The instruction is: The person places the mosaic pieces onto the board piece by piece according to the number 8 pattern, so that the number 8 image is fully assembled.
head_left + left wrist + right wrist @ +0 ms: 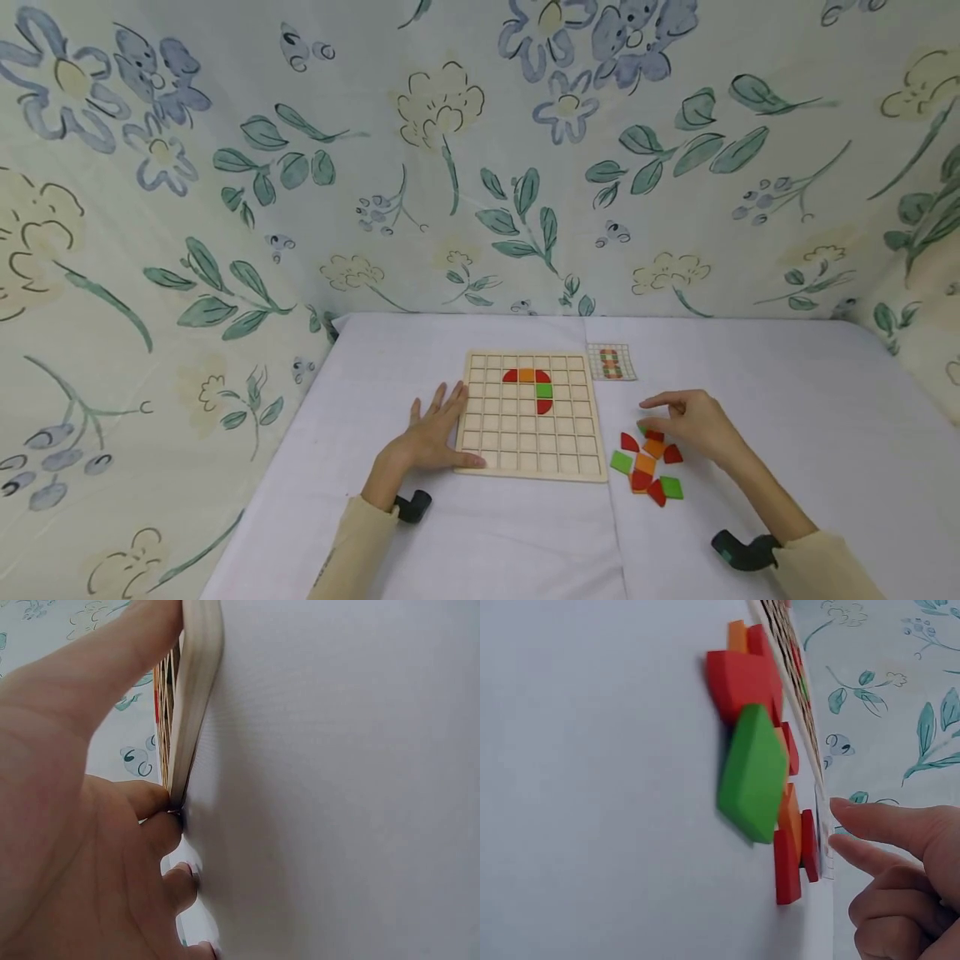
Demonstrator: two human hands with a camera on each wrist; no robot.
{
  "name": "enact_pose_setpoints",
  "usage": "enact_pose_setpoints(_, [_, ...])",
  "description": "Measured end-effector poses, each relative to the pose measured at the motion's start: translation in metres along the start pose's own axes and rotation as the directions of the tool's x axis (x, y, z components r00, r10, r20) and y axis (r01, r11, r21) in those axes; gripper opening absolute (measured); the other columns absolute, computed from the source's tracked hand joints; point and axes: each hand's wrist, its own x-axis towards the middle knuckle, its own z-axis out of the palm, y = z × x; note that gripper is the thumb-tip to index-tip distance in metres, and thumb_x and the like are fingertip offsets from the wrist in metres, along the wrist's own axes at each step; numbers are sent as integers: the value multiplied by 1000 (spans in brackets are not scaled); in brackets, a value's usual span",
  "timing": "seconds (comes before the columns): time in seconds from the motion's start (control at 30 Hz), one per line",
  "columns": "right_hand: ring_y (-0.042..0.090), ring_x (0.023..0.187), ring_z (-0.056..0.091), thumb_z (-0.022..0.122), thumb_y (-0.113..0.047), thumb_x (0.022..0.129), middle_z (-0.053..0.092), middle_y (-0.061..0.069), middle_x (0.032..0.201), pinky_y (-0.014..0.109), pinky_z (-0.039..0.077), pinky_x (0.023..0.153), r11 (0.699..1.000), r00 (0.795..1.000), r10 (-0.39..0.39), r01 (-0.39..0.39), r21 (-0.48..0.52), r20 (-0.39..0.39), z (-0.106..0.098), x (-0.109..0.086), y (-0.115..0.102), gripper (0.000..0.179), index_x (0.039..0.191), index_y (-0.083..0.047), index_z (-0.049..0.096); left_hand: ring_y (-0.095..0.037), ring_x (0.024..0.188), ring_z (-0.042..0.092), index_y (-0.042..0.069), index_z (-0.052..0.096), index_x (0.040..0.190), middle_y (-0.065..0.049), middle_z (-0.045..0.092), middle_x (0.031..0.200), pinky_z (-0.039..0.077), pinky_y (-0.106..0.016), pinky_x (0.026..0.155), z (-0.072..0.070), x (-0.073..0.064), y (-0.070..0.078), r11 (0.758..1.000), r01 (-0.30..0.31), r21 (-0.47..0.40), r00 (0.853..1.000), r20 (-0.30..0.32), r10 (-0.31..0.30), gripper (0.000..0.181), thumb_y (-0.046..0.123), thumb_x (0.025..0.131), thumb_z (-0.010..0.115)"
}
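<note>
A wooden grid board (525, 454) lies on the table, with several red, orange and green pieces set in its upper cells. My left hand (433, 435) rests at the board's left side, fingers spread along the edge and thumb on the lower left corner. In the left wrist view, the fingertips touch the board's side (196, 682). My right hand (697, 425) hovers by the loose pieces, thumb and index finger apart with nothing visible between them; the other fingers are curled. A green square (754, 776) and red quarter-round pieces (739, 682) lie near it.
A small pattern card (611, 362) lies beyond the board's upper right corner. Loose pieces, including a green square (671, 487) and an orange square (645, 463), are heaped right of the board on white cloth (810, 400). A floral curtain (450, 233) stands behind.
</note>
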Motion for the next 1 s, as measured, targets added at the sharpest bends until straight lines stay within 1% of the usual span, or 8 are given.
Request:
enact_pose_setpoints(0.17, [19, 59, 44, 85, -28, 85, 43, 2, 60, 25, 30, 48, 999, 999, 19, -21, -38, -44, 6, -6, 6, 38, 109, 0, 77, -34, 163, -7, 10, 7, 167, -6, 0, 177, -7, -69, 127, -2, -1, 0, 1000, -1, -10, 1000, -3, 1, 124, 62, 81, 80])
enact_pose_setpoints(0.33, [18, 55, 46, 84, -24, 86, 45, 1, 60, 25, 34, 47, 999, 998, 15, -17, -39, -59, 12, -8, 0, 30, 103, 0, 76, -35, 163, -7, 9, 8, 167, -7, 0, 177, -6, -69, 127, -3, -3, 0, 1000, -3, -14, 1000, -4, 3, 124, 61, 81, 81])
enact_pose_setpoints(0.4, [18, 54, 47, 84, -22, 86, 48, 2, 60, 25, 37, 46, 999, 997, 22, -25, -44, -69, 14, -8, -3, 29, 103, 0, 76, -35, 163, -7, 10, 8, 167, -7, 0, 177, -7, -69, 126, -2, -3, 0, 1000, -7, -19, 1000, -3, 7, 124, 61, 81, 81])
enact_pose_setpoints(0.5, [19, 54, 49, 84, -23, 86, 52, 5, 63, 28, 42, 47, 997, 995, 51, -55, -49, -83, 13, -10, -7, 33, 105, 2, 74, -35, 163, -7, 10, 8, 167, -7, 0, 177, -7, -70, 126, -2, -3, 0, 1000, -12, -25, 1000, -5, 12, 124, 61, 82, 81])
enact_pose_setpoints(0.63, [19, 58, 50, 85, -26, 85, 54, 6, 67, 28, 41, 49, 994, 992, 90, -95, -48, -89, 11, -11, -6, 41, 109, 4, 73, -35, 163, -7, 10, 8, 167, -7, 0, 177, -6, -69, 127, -1, -3, 0, 1000, -8, -16, 1000, -7, 7, 124, 61, 81, 80])
enact_pose_setpoints(0.77, [20, 65, 50, 85, -28, 85, 52, 6, 68, 27, 40, 49, 996, 990, 84, -88, -30, -115, 13, -13, -2, 42, 110, 5, 75, -35, 163, -6, 9, 8, 167, -7, 1, 177, -5, -70, 127, 0, -2, 1, 1000, -10, -8, 1000, -7, 10, 124, 61, 81, 80])
enact_pose_setpoints(0.87, [21, 71, 49, 85, -28, 85, 51, 4, 64, 26, 38, 48, 997, 986, 79, -82, -13, -145, 15, -16, 0, 40, 109, 4, 77, -35, 163, -5, 9, 8, 167, -8, 1, 177, -5, -70, 127, 1, -2, 1, 1000, -12, -3, 1000, -7, 12, 124, 62, 81, 80])
enact_pose_setpoints(1.0, [21, 69, 49, 85, -30, 85, 52, 3, 59, 25, 38, 48, 996, 980, 82, -85, -8, -180, 17, -19, 0, 42, 108, 4, 78, -35, 163, -6, 11, 8, 168, -6, 0, 177, -5, -69, 127, 1, -1, 0, 1000, -4, 2, 1000, -5, 4, 124, 62, 81, 80])
